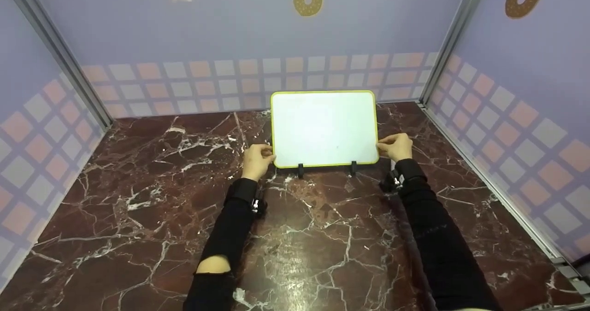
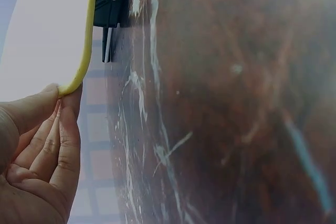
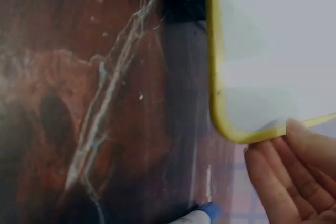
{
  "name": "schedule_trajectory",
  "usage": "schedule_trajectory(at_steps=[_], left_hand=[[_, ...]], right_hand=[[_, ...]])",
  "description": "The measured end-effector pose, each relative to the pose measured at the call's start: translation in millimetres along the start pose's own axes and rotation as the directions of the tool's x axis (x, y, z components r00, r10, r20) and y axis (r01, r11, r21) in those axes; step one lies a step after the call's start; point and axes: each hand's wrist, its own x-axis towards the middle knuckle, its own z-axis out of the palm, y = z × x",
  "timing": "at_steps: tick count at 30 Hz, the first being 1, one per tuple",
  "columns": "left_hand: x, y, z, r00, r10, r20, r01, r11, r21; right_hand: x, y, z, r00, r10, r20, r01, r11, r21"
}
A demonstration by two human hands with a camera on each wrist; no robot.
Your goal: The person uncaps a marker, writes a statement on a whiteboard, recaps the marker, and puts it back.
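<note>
A whiteboard (image 1: 325,129) with a yellow rim leans back on a black stand (image 1: 301,170), whose two front hooks show below the lower edge. My left hand (image 1: 258,161) pinches the board's lower left corner between thumb and fingers; the left wrist view shows the thumb on the front of the yellow rim (image 2: 86,40) and fingers behind. On the other side my right hand (image 1: 396,147) pinches the right edge a little above the lower corner. In the right wrist view its thumb (image 3: 310,140) lies over the rim. Most of the stand is hidden behind the board.
The dark red marbled table (image 1: 161,209) extends around the board. A patterned back wall (image 1: 207,80) stands close behind it, with side walls left and right. A white and blue marker-like object (image 3: 202,216) lies near my right hand, partly cut off.
</note>
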Motion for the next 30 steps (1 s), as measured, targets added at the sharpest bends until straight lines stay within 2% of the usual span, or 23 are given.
schedule_trajectory(at_steps=[9,15,21,27,30], left_hand=[[-0.7,-3.7,-8.5,0.999,0.019,0.039,-0.019,1.0,-0.003],[-6.3,-7.9,-18.0,0.996,0.024,0.082,-0.024,1.0,0.004],[-14.6,-15.0,-35.3,0.991,0.023,0.133,-0.024,1.0,0.009],[-23.6,-24.9,-58.3,0.981,0.003,0.194,-0.014,0.998,0.055],[-28.4,-30.7,-70.5,0.974,-0.012,0.225,-0.001,0.998,0.058]], right_hand=[[-4.8,2.9,-10.4,0.991,-0.019,0.129,0.007,0.996,0.092],[-6.6,3.6,-10.2,0.979,0.022,0.204,-0.044,0.994,0.103],[-10.7,3.8,-4.2,0.963,0.013,0.269,-0.052,0.989,0.137],[-27.7,-11.8,1.4,0.939,-0.015,0.343,-0.026,0.993,0.115],[-26.1,-7.0,9.5,0.927,-0.015,0.374,-0.037,0.991,0.131]])
